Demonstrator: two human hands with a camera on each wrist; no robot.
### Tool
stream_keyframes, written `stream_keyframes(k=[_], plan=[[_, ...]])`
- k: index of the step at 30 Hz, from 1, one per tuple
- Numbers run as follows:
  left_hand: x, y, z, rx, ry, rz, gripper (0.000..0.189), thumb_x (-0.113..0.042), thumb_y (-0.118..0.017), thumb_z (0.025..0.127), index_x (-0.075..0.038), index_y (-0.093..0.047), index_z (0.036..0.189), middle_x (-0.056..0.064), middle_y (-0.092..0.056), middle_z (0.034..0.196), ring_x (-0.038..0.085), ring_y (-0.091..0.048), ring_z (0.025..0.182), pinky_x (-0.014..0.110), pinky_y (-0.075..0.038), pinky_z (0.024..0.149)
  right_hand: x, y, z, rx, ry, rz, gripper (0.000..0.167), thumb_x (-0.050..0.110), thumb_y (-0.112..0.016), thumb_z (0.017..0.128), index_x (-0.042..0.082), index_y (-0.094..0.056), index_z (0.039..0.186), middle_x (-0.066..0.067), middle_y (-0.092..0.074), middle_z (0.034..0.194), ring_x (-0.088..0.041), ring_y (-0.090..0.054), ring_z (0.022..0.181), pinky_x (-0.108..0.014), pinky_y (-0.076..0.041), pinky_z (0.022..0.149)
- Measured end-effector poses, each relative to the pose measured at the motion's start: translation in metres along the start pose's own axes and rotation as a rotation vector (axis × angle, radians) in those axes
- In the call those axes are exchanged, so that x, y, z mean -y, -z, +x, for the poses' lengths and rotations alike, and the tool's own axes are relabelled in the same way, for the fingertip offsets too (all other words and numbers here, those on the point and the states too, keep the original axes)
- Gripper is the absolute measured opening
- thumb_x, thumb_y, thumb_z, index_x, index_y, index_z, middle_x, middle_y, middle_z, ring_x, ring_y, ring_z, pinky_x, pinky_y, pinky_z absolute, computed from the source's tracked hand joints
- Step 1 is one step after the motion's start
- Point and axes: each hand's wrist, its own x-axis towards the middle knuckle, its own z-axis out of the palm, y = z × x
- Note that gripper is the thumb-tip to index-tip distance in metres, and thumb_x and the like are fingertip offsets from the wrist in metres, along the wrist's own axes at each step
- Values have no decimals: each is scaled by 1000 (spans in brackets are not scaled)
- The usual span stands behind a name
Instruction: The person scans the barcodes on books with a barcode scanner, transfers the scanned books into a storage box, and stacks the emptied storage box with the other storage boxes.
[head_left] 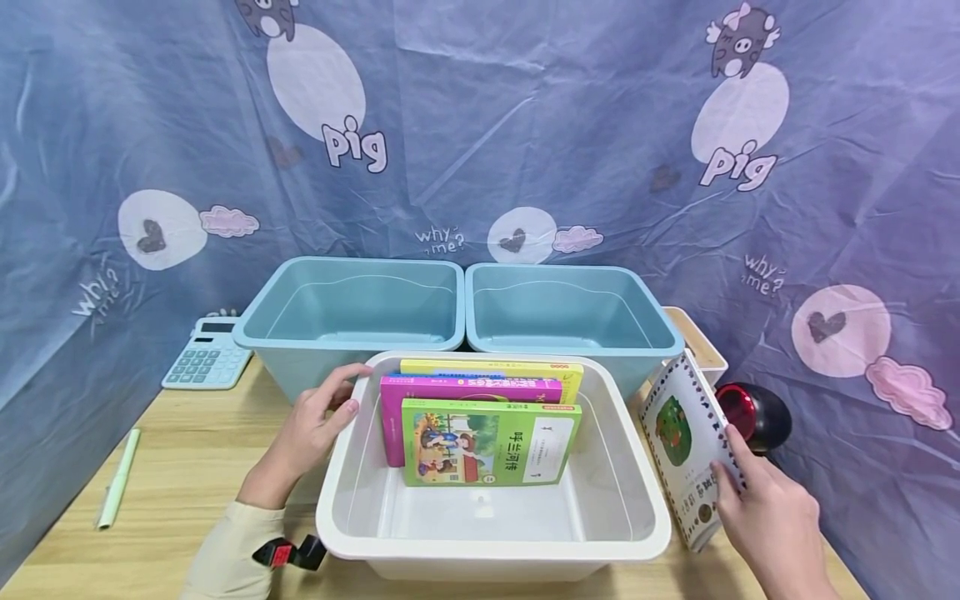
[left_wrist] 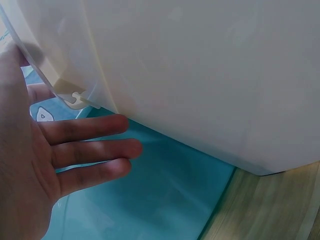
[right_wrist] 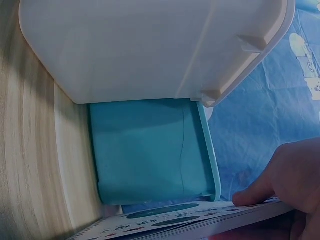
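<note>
A white plastic bin (head_left: 487, 548) stands at the front with several books upright in it. The foremost is a green-covered book (head_left: 491, 446), with a magenta book (head_left: 393, 425) and a yellow book (head_left: 573, 379) behind. My left hand (head_left: 318, 425) holds the bin's left rim, thumb and index finger over the edge. In the left wrist view, its other fingers (left_wrist: 90, 152) extend straight along the outside. To the right of the bin, my right hand (head_left: 776, 504) grips a white-covered book (head_left: 686, 454) with a green picture, held tilted, thumb on the cover.
Two teal bins, a left one (head_left: 348, 343) and a right one (head_left: 573, 348), stand behind the white bin. At the left lie a blue calculator (head_left: 206, 358) and a green pen (head_left: 118, 479). Behind the held book are a small pale tray (head_left: 697, 342) and a black-and-red rounded object (head_left: 768, 417).
</note>
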Motion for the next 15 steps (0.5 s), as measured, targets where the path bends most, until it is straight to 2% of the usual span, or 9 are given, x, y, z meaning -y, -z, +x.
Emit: stream_keyframes(k=[7,15], plan=[[0,1,0,4,0,-2,38,-7,-53,98,-8,-50,136,13,-74,98,4,-67,83,27,-60,64,-3,-2,0,-19,21,-8,50,-6,-73,70,-8,-67,119,-26,-67,74,-47,-59,56,-64,-40,52],[3,0,1,-8,-31,-13,39,-3,-53,96,-8,-51,135,13,-74,94,3,-67,80,28,-59,62,-12,1,0,-118,42,-22,43,-7,-61,74,-6,-70,116,-27,-71,88,-46,-64,68,-66,-41,58]])
